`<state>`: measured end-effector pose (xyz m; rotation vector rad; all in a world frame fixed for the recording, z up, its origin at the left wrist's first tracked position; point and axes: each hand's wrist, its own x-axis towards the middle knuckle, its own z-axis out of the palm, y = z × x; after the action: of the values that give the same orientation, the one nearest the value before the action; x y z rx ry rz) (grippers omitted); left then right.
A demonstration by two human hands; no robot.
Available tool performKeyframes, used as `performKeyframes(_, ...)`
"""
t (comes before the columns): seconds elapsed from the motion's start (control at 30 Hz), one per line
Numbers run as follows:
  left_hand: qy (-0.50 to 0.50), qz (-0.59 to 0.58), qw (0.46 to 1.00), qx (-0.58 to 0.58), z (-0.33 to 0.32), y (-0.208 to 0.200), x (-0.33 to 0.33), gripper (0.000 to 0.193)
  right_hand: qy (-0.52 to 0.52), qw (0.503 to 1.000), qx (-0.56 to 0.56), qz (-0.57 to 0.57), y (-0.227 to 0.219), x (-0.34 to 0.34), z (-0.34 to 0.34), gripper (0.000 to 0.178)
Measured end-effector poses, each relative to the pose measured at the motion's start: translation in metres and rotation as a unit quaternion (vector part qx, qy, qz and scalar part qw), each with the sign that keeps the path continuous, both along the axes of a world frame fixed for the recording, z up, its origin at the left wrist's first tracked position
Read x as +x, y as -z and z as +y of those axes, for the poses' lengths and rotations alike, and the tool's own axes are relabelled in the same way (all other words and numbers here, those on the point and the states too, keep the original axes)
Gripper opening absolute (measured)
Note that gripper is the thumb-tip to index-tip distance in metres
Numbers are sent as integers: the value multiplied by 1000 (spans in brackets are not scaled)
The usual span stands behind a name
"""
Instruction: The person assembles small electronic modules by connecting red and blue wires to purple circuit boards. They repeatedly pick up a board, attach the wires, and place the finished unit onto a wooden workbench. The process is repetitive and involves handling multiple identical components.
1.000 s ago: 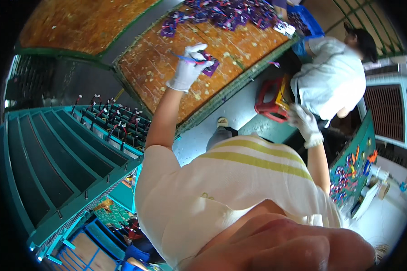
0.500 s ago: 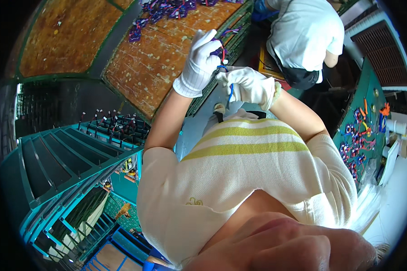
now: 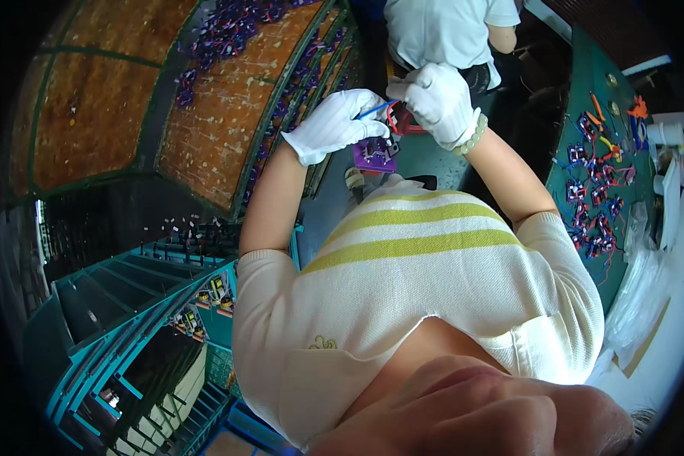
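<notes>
In its white glove, my left hand (image 3: 336, 125) is closed with its fingertips at the top of a purple circuit board (image 3: 374, 158), which carries small dark and pale components. The board hangs below the fingertips, above the floor. A blue wire (image 3: 377, 109) and a red wire (image 3: 391, 118) stretch from the left fingers toward my right hand (image 3: 438, 104). That hand, also gloved, is curled into a pinch at the wires' far ends; its fingertips are partly hidden. A pale green bead bracelet (image 3: 474, 132) circles the right wrist.
A brown-topped rack (image 3: 228, 137) at left bears a pile of purple boards (image 3: 224, 34), with more on its lower shelves. A person in a white shirt (image 3: 444, 34) sits ahead. At right, a green table (image 3: 585, 99) holds several wired boards (image 3: 596, 190). A teal rack (image 3: 129, 281) stands near left.
The purple board has come into fuller view below my left fingers. My right hand has risen slightly and moved away from the left, drawing the wires between them. The view has shifted.
</notes>
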<state>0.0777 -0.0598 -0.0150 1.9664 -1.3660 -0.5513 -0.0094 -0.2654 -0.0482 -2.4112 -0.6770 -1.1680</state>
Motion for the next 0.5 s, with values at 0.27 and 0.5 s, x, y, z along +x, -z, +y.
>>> performKeyframes(0.27,-130,268,949,-102,-38,-3,-27,37,150,945,252,-146,0,-26,-20,26)
performKeyframes(0.5,-208,376,870,-242,-50,1,-55,21,189,927,290,-142,9,-41,-31,32)
